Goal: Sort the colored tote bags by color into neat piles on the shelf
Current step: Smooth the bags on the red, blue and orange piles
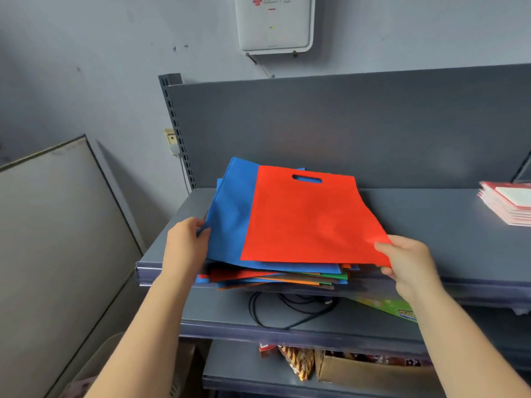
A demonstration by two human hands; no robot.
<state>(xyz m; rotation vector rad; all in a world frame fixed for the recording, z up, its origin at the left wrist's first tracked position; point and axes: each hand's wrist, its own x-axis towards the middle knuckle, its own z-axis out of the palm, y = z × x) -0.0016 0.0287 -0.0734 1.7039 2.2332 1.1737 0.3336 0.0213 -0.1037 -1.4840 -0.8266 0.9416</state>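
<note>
Red bag (310, 216) tops mixed pile (275, 277); booklets (508, 205) well right.

Bare shelf (431, 214) lies between the bag pile (275, 275) and booklets (508, 205).

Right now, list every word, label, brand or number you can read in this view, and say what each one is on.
White wall box: a red knot-shaped logo with small characters beside it and a second small dark logo, all too small and blurred to quote.
Green package on the lower shelf: colourful printed lettering, too blurred to read.
Red bag and blue bag: no print.
Red and white stack at the right: no legible text.
</note>
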